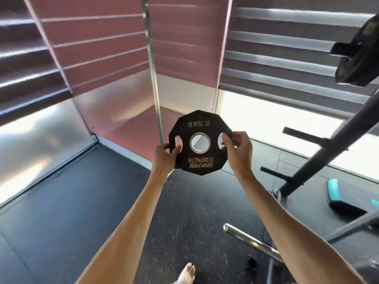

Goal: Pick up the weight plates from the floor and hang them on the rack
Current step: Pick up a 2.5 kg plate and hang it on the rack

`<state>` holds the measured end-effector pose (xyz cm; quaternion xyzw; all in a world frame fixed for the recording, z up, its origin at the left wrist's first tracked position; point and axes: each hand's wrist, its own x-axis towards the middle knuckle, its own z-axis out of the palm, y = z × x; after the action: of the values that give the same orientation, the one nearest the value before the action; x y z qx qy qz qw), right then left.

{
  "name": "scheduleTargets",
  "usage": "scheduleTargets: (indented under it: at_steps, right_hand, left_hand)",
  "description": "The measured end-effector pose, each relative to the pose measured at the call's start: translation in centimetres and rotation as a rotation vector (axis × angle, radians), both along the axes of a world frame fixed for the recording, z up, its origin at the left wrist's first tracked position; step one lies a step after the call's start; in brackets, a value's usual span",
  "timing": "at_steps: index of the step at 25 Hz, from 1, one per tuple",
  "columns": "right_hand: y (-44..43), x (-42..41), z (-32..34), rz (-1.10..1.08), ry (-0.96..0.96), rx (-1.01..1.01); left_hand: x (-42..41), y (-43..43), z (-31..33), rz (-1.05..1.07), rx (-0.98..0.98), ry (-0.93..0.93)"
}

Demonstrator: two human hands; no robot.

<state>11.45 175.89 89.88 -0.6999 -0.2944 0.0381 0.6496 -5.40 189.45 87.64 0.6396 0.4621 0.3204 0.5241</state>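
Observation:
A small black 2.5 kg weight plate [200,158] with a metal-ringed centre hole is held up in front of me, its lettering upside down. My left hand [165,158] grips its left edge with the thumb at the left grip slot. My right hand [239,149] grips its right edge, fingers curled through the right slot. The black rack [326,148] slants up on the right, with bare pegs sticking out leftward. A larger black plate [359,54] hangs at the top right.
Dark rubber floor [82,212] lies below, with window blinds [287,58] and a mirrored corner ahead. A chrome bar [252,243] lies low on the right. A teal and black step [340,197] sits on the floor at the far right. A bare foot [187,273] shows at the bottom.

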Motion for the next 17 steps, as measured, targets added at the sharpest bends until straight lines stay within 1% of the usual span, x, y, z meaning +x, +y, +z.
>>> scheduleTargets:
  at_steps: [3, 7, 11, 15, 17]
  right_hand:
    - [6.3, 4.5, 0.7, -0.053, 0.004, 0.041]
    - [13.1, 10.9, 3.3, -0.164, -0.034, 0.074]
    - [16.8, 17.5, 5.9, -0.253, -0.106, 0.123]
    - [19.1, 23.8, 8.4, -0.408, -0.163, 0.169]
    - [20.4, 26.3, 9.7, -0.497, -0.211, 0.171]
  left_hand:
    - [4.9, 6.5, 1.5, -0.055, 0.037, -0.008]
    - [12.7, 14.3, 4.8, -0.127, 0.055, -0.054]
    - [21.3, 19.4, 6.7, -0.230, 0.154, -0.117]
    - [30.9, 23.8, 8.6, -0.389, 0.146, -0.193]
    - [35.5, 25.8, 9.3, -0.483, 0.179, -0.242]
